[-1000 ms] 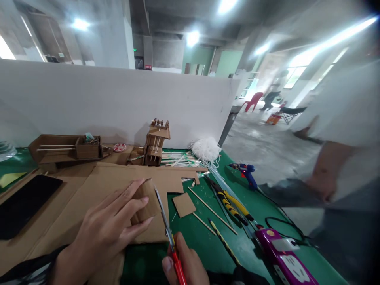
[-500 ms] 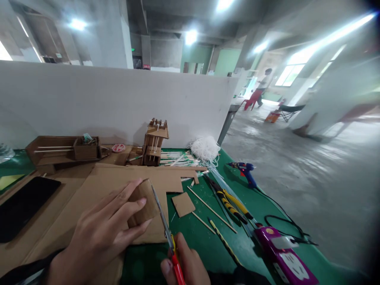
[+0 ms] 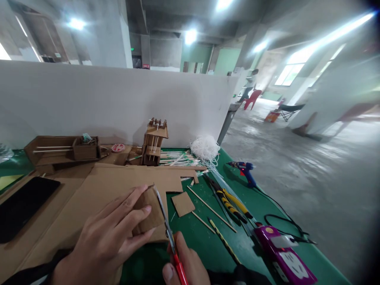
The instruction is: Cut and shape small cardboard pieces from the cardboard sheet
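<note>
Two hands (image 3: 103,233) (image 3: 191,259), scissors (image 3: 169,231) at cardboard (image 3: 154,215), box (image 3: 85,152) holding scraps (image 3: 87,137)

Landmark: cardboard sheet (image 3: 118,176). Over it, small cardboard piece (image 3: 155,212) partly covered by left hand (image 3: 109,229). Off its near right corner, scissors (image 3: 170,236): handles partly behind right hand (image 3: 188,259), cut by bottom edge. At its left, black phone (image 3: 28,206) runs out of frame. Far beyond, rightward, person (image 3: 251,82) blurred, doings unclear.
</note>
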`<state>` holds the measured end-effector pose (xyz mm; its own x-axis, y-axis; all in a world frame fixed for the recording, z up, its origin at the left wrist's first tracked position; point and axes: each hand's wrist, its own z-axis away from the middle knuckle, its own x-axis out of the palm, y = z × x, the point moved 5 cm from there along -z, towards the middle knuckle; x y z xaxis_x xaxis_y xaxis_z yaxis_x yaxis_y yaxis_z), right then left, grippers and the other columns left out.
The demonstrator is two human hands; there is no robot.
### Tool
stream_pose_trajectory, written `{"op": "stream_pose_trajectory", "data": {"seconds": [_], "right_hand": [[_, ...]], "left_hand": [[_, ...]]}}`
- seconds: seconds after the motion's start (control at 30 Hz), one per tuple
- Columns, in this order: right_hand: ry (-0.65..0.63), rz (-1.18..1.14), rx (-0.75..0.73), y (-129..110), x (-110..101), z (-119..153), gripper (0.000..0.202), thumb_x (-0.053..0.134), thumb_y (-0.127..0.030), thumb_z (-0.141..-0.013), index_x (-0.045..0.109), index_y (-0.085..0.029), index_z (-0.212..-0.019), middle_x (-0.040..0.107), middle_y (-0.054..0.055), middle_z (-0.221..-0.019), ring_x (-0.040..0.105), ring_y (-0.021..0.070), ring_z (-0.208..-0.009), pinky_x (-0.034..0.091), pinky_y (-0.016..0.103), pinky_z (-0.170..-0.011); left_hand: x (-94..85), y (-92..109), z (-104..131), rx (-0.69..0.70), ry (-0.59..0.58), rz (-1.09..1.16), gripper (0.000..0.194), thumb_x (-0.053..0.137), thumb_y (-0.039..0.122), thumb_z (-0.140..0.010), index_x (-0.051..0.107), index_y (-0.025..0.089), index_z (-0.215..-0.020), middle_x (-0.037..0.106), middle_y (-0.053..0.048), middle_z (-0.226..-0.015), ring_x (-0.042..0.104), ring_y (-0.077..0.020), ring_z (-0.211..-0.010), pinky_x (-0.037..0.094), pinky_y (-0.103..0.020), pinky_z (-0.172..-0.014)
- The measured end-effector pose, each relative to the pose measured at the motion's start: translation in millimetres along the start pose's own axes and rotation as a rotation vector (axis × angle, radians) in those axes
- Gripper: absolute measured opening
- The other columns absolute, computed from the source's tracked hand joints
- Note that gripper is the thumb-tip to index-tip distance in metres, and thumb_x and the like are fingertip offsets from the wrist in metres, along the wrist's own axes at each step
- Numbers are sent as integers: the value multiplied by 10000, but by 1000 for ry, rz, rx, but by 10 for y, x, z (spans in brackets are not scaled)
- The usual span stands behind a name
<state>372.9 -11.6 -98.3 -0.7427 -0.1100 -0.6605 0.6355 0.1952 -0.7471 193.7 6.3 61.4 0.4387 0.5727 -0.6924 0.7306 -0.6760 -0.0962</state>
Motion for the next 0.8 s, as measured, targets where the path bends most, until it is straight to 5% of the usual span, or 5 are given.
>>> {"op": "stream_pose_trajectory", "data": {"seconds": [0.53, 0.8], "right_hand": [[154, 142, 96, -64, -31, 80, 667, 390, -690, -883, 560, -182, -1281, 698, 78, -727, 686, 261, -668, 494, 283, -574], [144, 63, 43, -72, -9, 27, 608, 372, -710, -872, 600, -186, -1081, 691, 64, -653, 666, 239, -570, 439, 267, -497]], "left_hand": [[40, -25, 39, -25, -24, 4, 224, 693, 270, -845, 615, 202, -1043, 548, -109, -1412, 596, -244, -1219, 567, -352, -965], [34, -6, 11, -17, -15, 14, 201, 682, 286, -850, 621, 198, -1021, 579, -117, -1379, 612, -250, -1201, 570, -345, -958]]}}
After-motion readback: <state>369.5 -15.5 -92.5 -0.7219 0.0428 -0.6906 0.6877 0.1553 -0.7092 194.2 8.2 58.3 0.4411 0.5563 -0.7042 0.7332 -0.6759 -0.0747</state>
